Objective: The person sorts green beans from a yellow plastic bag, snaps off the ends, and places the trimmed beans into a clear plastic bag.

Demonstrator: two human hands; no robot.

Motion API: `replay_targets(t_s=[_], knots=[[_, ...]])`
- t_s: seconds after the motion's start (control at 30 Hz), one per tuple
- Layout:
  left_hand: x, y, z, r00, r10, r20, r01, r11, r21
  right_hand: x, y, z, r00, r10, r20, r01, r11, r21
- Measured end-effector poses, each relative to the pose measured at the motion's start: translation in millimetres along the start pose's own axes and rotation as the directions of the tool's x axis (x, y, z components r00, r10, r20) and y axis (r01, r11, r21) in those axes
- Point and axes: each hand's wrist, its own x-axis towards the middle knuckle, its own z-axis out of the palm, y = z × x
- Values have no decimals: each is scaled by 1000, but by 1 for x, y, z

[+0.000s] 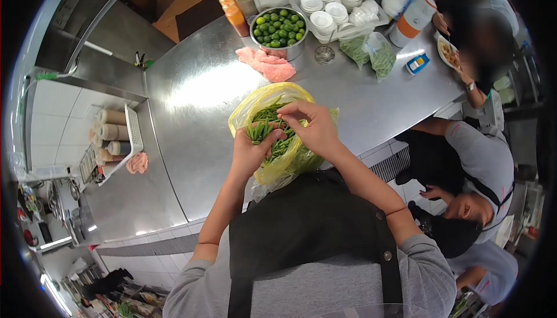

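Observation:
A yellow plastic bag (299,90) stands open at the near edge of the steel counter, with many green beans (268,112) inside. My left hand (250,151) is closed around a small bunch of beans above the bag's mouth, their ends sticking up past the thumb. Just to the right, my right hand (313,129) has its thumb and fingertips pinched together close to the bunch. What sits between those fingertips is too small to make out. Part of the bag is hidden under my right hand and wrist.
Behind the bag on the counter (197,138) lie a pink cloth (267,65) and a metal bowl of limes (279,46). A sauce bottle (233,15), stacked white dishes (336,11) and bagged greens (380,55) stand farther back. Co-workers (478,167) are at the right.

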Motion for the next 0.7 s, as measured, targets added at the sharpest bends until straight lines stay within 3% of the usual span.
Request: replay_targets(t_s=[0.03,0.1,0.23,0.3,0.33,0.37,0.4,0.43,0.5,0.57,0.63,0.7], knots=[[1,-1,-1,999,-32,25,31,999,37,-1,0,0,1000,2,-19,-2,1000,-2],[3,2,-1,998,-33,59,31,998,47,-2,0,-1,988,-150,-30,139,963,-232],[2,17,7,993,7,118,-16,997,74,6,16,-5,961,-251,-114,182,887,-424],[4,19,10,992,39,116,-42,999,24,11,20,-9,991,-129,16,124,896,-426],[6,17,9,997,79,21,-79,997,-21,11,18,-11,992,-129,2,117,891,-438],[8,14,7,991,111,-76,-116,991,-65,11,14,-12,991,-57,124,109,878,-465],[11,13,6,986,111,-123,-127,984,-127,11,9,-12,969,23,244,103,865,-491],[13,11,4,987,116,-114,-131,982,-134,11,6,-13,971,24,239,102,860,-501],[13,10,0,962,108,-249,-166,960,-226,10,1,-10,952,-73,296,138,968,-208],[11,15,-2,949,132,-285,-205,948,-242,10,2,-4,950,-90,299,154,969,-195],[9,18,-8,934,151,-323,-235,943,-237,9,-6,1,916,137,378,-218,959,180],[10,23,-12,934,158,-322,-237,945,-224,9,-15,2,917,138,375,-223,956,192]])
